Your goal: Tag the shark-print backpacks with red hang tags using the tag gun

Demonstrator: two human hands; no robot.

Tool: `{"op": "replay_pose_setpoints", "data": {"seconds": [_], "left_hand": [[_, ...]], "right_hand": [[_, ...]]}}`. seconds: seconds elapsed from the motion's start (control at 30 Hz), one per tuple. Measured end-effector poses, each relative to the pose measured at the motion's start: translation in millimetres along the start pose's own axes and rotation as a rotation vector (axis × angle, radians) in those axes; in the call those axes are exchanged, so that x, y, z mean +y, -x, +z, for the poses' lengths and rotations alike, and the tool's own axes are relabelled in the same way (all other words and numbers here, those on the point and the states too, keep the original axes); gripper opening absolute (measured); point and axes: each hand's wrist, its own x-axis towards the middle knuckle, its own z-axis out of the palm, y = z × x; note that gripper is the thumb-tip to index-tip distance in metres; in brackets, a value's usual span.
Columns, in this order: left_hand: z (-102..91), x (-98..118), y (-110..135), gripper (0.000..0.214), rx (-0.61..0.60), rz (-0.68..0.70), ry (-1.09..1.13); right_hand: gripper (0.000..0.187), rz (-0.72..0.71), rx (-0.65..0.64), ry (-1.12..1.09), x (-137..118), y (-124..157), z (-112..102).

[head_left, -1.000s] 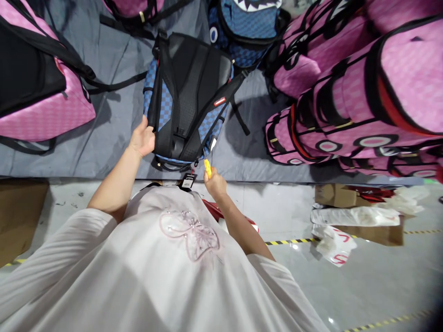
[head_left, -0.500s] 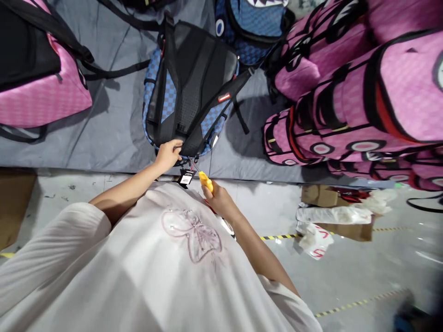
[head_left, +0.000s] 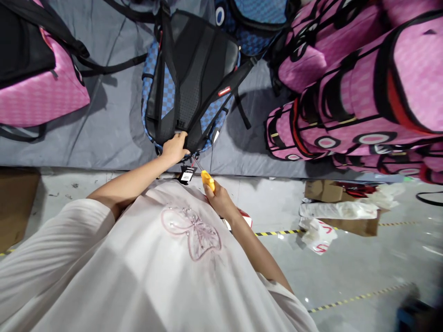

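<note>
1) One backpack, blue-checked with a black back panel, lies straps up on the grey-clothed surface, its near end under the fingers of the left hand and the rest stretching away beyond them

2) The left fingers touch that near end, thumb pointing toward the right hand; whether they grip the fabric or merely rest on it I cannot tell

3) The right fingers are clenched round the yellow handle of a tool, whose thin metal end points left and away from the body, toward the backpack's near end; its tip is too small to make out

4) A black tag, partly white, hangs between the left and right fingers, just left of the tool

5) A strap with a red patch slants over the backpack beyond the right fingers

6) Left of the left fingers, well apart, sits a pink bag; beyond the right fingers, past the backpack, is a blue bag

7) Well to the right of the right fingers, pink bags crowd together

8) Nearer the body than the fingers is a pale shirt; striped tape crosses the floor to their right
</note>
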Motion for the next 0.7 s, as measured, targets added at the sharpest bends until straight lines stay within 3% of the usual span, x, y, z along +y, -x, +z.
{"op": "replay_pose_setpoints", "data": {"seconds": [0.2,0.3,0.4,0.47,0.57,0.7], "left_hand": [[9.1,0,-13,0.027,0.03,-0.084,0.137],[5.9,0,-14,0.03,-0.005,-0.07,0.189],[4.7,2,-15,0.051,-0.021,-0.057,0.112],[5.7,3,-18,0.045,0.006,-0.058,0.087],[7.3,1,-23,0.019,-0.005,-0.081,0.203],[8.3,-5,-27,0.028,-0.077,-0.046,0.24]], "right_hand": [[0.033,-0.013,0.019,-0.088,1,4,8],[0.033,-0.007,0.068,-0.106,2,2,13],[0.032,0.006,0.072,-0.117,6,1,17],[0.033,0.006,0.078,-0.133,9,1,19],[0.035,-0.001,0.116,-0.162,9,-1,22],[0.035,-0.029,0.102,-0.181,5,-4,24]]}}
